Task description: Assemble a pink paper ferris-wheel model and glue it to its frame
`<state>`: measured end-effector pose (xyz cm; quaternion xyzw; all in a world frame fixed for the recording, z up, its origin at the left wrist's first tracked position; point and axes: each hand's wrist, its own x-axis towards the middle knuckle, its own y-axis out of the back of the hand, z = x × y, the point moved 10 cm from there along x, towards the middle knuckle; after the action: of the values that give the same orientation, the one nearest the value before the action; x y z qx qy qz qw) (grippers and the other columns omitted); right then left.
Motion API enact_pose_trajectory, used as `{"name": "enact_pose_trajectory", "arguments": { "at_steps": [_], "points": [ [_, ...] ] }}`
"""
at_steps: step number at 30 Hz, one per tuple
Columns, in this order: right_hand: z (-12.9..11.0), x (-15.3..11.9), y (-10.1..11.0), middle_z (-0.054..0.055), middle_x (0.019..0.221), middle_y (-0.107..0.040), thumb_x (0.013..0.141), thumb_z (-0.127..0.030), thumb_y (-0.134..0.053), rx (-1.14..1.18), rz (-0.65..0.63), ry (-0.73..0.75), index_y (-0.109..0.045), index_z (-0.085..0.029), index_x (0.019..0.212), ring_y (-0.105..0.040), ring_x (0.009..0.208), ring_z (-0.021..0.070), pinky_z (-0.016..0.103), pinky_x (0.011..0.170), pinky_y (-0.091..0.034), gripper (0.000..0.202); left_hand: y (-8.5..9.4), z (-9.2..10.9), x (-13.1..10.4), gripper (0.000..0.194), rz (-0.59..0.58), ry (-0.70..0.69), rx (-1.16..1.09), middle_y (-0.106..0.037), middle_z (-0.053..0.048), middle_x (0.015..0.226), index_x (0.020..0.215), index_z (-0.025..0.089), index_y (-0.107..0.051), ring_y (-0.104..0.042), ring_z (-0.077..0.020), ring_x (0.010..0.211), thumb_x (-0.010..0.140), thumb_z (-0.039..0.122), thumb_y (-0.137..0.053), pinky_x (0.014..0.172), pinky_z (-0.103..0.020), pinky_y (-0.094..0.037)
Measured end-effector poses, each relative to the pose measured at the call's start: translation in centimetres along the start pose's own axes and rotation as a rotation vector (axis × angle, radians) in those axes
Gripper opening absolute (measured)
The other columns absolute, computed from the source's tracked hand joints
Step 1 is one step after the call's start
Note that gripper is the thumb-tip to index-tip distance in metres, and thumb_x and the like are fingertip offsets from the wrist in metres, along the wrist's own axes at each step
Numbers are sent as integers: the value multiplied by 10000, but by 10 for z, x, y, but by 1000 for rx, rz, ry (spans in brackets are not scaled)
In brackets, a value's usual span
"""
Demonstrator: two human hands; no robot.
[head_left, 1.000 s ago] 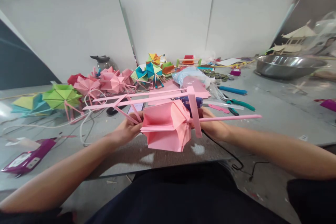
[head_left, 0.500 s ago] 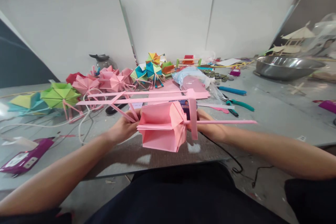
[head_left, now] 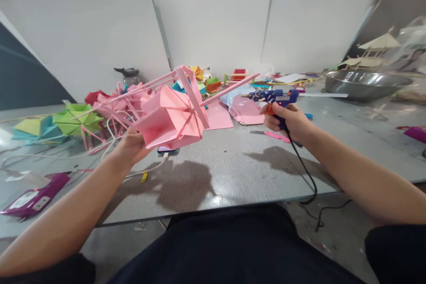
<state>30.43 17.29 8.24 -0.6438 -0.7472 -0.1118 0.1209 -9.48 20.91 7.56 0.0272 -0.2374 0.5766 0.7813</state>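
My left hand [head_left: 131, 146] is closed on a pink paper water wheel model [head_left: 176, 117], lifted off the table and tilted. Its folded wheel faces me, with a pink axle stick [head_left: 233, 88] poking out to the upper right through the upright strip. The fingertips of that hand are partly hidden behind the paper. My right hand [head_left: 286, 120] grips a blue hot glue gun [head_left: 273, 96], its nozzle pointing left toward the model but apart from it. A white glue stick [head_left: 324, 95] sticks out of the gun's back, and a black cord hangs below.
Green [head_left: 78, 120] and other colourful paper wheels stand at the left and back. A pink knife [head_left: 276, 136] lies below the glue gun. Behind are pink sheets [head_left: 218, 115] and a steel bowl [head_left: 366, 85]. A phone [head_left: 168, 151] and a purple tissue pack [head_left: 36, 199] lie on the table.
My hands have moved apart. The paper model has gone left and up and turned at an angle, while the glue gun has come out from behind it to the right.
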Motion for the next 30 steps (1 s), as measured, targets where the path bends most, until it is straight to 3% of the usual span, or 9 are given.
{"name": "enact_pose_trajectory", "arguments": {
  "at_steps": [5,8,10,12,17,22,25,30],
  "points": [
    [8,-6,-8,22,606,-594,578,-879,-894,-87,-139,-64,-750,-237,781,-490,495,155,314,447,-316,689,-10,14,-2,611,-44,-26,54,-857,-48,986,1157,231,-813,-773,-311,1097,615,339,-1074,982,-406,-639],
    [6,-13,-19,98,806,-723,586,-878,-890,-98,-205,-37,-787,-230,792,-559,559,176,320,435,-354,688,-19,20,-2,573,-108,-47,53,-855,-85,955,1094,180,-818,-761,-369,1167,609,335,-1081,1041,-475,-625],
    [4,-17,-25,113,843,-736,600,-873,-887,-93,-240,-23,-811,-222,819,-579,583,186,324,441,-380,691,-22,18,-3,558,-149,-28,58,-851,-109,924,1037,138,-818,-726,-422,1248,579,295,-1095,1075,-526,-608],
    [6,-22,-32,98,757,-708,612,-882,-875,-86,-278,-30,-812,-219,808,-586,580,195,324,448,-394,694,-20,16,-3,515,-157,-9,59,-844,-122,889,957,110,-812,-702,-453,1290,570,288,-1102,1084,-549,-602],
    [9,-36,-46,104,733,-711,682,-889,-831,-95,-349,-16,-780,-220,729,-608,595,204,334,482,-426,673,-17,13,-6,390,-156,4,77,-846,-118,868,770,120,-779,-696,-449,1310,594,263,-1096,1082,-544,-613],
    [4,-44,-50,99,718,-698,776,-867,-782,-162,-317,88,-778,-226,738,-616,651,221,359,553,-470,642,-21,21,-10,381,-170,-51,152,-859,-136,924,751,116,-787,-700,-469,1304,545,185,-1100,1061,-536,-631],
    [3,-47,-55,89,755,-700,834,-817,-773,-194,-345,146,-809,-215,861,-616,655,212,362,577,-507,603,-19,32,-14,372,-136,-150,195,-864,-118,981,782,135,-810,-707,-459,1305,554,201,-1097,1062,-513,-635],
    [-14,-58,-68,90,922,-736,964,-680,-737,-175,-451,382,-795,-180,1016,-683,723,180,294,600,-559,506,-13,41,-19,463,-82,-216,276,-830,-77,863,907,180,-856,-802,-365,1081,607,453,-1079,878,-407,-705]
  ]
}}
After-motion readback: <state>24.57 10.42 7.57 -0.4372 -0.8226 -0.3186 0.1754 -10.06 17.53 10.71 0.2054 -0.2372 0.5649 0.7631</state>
